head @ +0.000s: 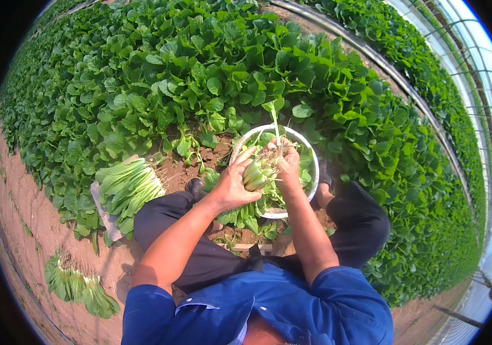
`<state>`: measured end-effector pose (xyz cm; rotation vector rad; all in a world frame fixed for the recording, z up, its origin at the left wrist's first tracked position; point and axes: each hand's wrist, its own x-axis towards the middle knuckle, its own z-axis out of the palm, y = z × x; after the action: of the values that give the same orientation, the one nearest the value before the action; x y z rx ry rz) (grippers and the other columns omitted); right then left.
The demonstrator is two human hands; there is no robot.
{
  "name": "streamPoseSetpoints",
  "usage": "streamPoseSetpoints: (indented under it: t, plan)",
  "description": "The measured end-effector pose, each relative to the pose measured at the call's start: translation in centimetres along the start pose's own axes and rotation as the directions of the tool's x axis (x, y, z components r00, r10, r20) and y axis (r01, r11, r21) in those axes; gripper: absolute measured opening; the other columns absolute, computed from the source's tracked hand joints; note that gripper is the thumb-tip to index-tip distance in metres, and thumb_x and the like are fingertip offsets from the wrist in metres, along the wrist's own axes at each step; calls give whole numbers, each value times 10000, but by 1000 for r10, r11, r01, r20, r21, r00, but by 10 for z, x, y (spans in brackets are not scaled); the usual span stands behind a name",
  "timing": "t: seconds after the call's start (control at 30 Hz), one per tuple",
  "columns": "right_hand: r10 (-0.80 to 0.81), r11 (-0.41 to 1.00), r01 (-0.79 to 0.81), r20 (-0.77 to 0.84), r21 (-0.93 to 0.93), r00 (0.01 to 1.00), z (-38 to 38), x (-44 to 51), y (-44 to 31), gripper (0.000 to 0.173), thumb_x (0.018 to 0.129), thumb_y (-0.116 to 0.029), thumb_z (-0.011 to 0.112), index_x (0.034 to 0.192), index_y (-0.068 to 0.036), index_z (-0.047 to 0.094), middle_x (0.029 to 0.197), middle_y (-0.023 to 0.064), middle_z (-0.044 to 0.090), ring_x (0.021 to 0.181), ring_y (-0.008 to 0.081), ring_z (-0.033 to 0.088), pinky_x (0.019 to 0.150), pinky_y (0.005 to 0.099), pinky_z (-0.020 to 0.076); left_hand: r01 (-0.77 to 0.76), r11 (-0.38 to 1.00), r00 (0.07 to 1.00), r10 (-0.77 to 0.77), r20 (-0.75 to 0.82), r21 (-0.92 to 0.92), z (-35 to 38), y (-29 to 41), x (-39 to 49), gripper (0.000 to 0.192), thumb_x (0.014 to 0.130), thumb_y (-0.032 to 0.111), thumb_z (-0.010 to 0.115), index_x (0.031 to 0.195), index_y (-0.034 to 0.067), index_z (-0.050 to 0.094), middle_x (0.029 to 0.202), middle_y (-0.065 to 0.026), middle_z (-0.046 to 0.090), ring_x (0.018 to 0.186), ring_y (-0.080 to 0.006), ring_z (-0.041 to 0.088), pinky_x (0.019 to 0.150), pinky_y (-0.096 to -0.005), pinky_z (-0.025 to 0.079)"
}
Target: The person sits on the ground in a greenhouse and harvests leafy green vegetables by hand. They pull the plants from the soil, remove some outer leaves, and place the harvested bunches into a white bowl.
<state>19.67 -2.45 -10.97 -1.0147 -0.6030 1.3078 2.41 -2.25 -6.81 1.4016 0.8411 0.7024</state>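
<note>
My left hand (234, 183) is wrapped around a bunch of leafy greens (254, 176) above a white-rimmed bucket (315, 168). The pale stem bases point up and away from me, and the leaves hang below the hand. At the root end of the bunch, my right hand (288, 166) has its fingers closed around the thin, tangled roots (277, 156). A single pale leaf stalk (275, 120) sticks up beyond its fingertips; whether those fingers pinch it too, I cannot tell. Loose green leaves (306, 174) lie inside the bucket, partly hidden by my hands.
A heap of pulled greens (130, 187) lies on a flat board (104, 215) at my left knee. Tied bunches (83, 286) rest on the soil farther left. Dense growing greens (211, 56) surround the front and right. A pale pipe (384, 71) runs through the beds.
</note>
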Motion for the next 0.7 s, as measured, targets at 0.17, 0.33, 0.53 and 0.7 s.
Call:
streamPoseSetpoints:
  t: [0.17,0.33,0.53,0.7]
  plan:
    - [-46,886,-38,170,462,984,-2,-17,-24,219,978,-279,635,1015,-71,578,838,66,564,892,244,570,881,404,479,-163,973,966,123,228,163,7,2,3,605,688,93,781,1250,53,558,1026,-59,607,915,-166,623,874,-318,525]
    - [-4,906,49,-106,420,994,-24,-13,-21,281,1065,-319,496,1051,-45,560,696,49,531,646,228,599,711,392,560,-79,843,978,-38,206,531,16,5,-1,366,654,153,769,947,67,568,957,-115,603,898,-349,647,807,-416,538]
    - [-236,971,226,-458,-77,857,-84,6,-27,236,1069,-220,472,984,-16,554,608,26,490,518,172,548,573,351,560,-147,586,983,-2,183,797,11,0,-3,338,651,69,713,970,74,601,998,-134,633,910,-393,650,797,-463,536]
    - [126,497,-408,-401,-766,907,-126,-31,-5,406,995,-350,555,935,45,625,675,126,638,673,239,661,659,386,548,-98,781,995,59,83,616,-10,5,3,433,658,156,767,1046,63,599,983,-115,618,885,-337,648,814,-392,540]
